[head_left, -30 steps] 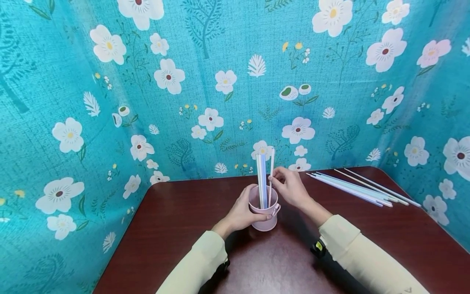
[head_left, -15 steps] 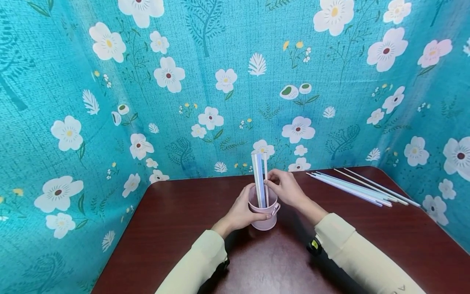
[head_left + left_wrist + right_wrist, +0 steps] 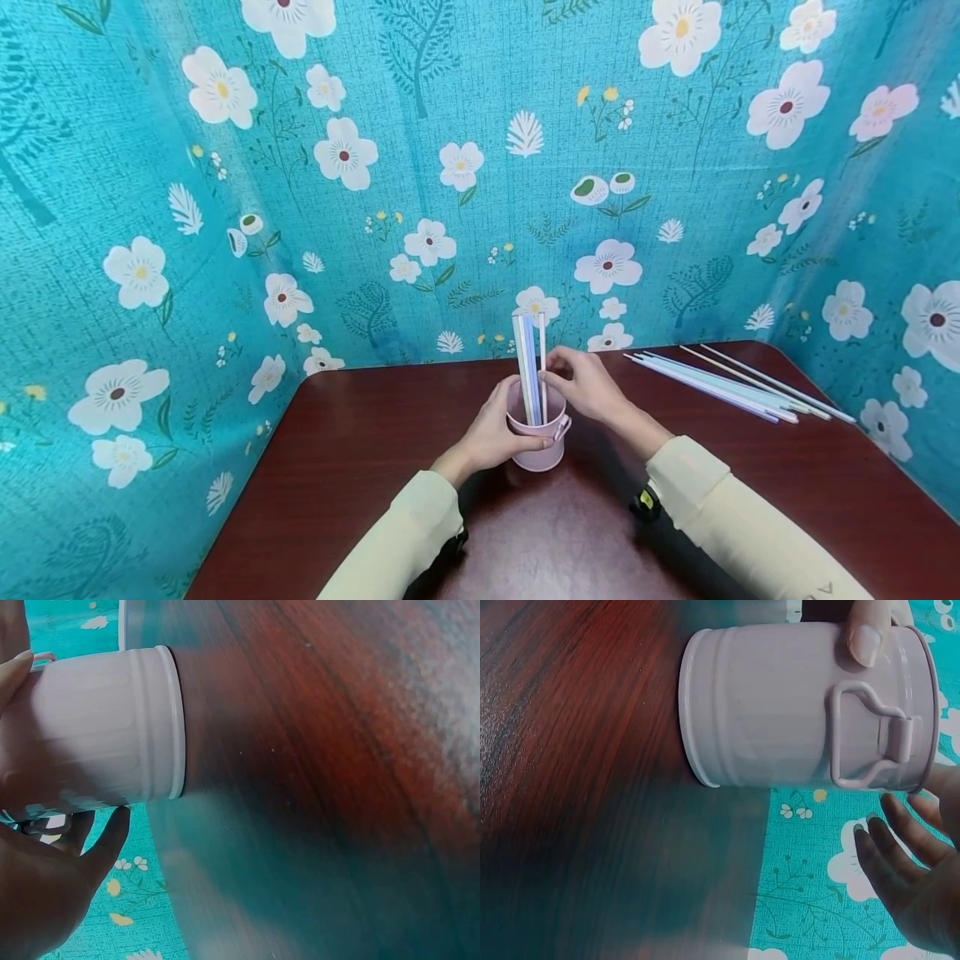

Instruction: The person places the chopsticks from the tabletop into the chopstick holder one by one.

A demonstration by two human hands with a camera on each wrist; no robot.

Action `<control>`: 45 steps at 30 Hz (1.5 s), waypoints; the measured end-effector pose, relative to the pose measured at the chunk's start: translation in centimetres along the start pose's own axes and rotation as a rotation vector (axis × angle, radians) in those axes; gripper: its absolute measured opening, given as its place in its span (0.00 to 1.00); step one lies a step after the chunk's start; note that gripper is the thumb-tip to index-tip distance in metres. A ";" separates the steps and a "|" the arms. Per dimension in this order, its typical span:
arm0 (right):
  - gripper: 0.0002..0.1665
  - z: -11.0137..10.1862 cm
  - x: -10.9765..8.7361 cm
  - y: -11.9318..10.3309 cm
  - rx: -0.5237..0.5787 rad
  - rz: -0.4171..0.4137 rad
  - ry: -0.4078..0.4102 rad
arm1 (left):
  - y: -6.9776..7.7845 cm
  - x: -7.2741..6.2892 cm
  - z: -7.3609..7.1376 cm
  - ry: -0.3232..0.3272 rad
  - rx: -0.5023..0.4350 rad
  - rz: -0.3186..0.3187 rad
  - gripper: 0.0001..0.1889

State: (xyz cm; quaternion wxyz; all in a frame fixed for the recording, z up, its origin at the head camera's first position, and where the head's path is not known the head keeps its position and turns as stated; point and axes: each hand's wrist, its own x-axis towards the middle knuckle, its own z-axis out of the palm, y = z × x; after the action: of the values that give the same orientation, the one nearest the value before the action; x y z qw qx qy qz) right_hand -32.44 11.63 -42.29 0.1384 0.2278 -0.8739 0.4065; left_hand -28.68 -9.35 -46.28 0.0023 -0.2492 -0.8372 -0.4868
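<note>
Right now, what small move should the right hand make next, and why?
Probably the right hand should release the pale stick: its lower end stands inside the pink bucket, its top about level with the other sticks there, and the left hand grips the bucket. Whether it touches the bottom is hidden.

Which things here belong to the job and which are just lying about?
Part of the job:
Pink bucket, gripped by the left hand
Standing sticks, one pinched by the right hand
Loose sticks, probably, since they look alike

Just there:
Flowered cloth
Table
</note>
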 end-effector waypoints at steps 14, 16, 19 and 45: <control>0.10 -3.3 -0.3 1.5 -0.088 0.035 0.015 | 0.2 0.1 -0.2 -0.002 -0.010 -0.010 0.53; 0.10 -3.8 -0.4 1.9 -0.108 0.047 0.011 | 0.3 0.0 -0.2 -0.005 -0.017 -0.016 0.52; 0.10 -4.6 -0.7 2.5 -0.145 0.057 0.005 | 0.4 -0.1 -0.2 -0.006 -0.021 -0.020 0.52; 0.15 -11.3 -3.6 10.8 -0.374 0.273 0.001 | 0.4 -0.1 0.1 -0.011 -0.025 -0.057 0.52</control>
State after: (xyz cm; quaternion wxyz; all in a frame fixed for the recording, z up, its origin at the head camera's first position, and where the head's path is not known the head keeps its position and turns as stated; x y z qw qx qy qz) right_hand -34.20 27.53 -43.72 0.1224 0.0779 -0.9567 0.2524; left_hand -28.38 -9.15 -46.07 -0.0192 -0.2280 -0.8378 -0.4958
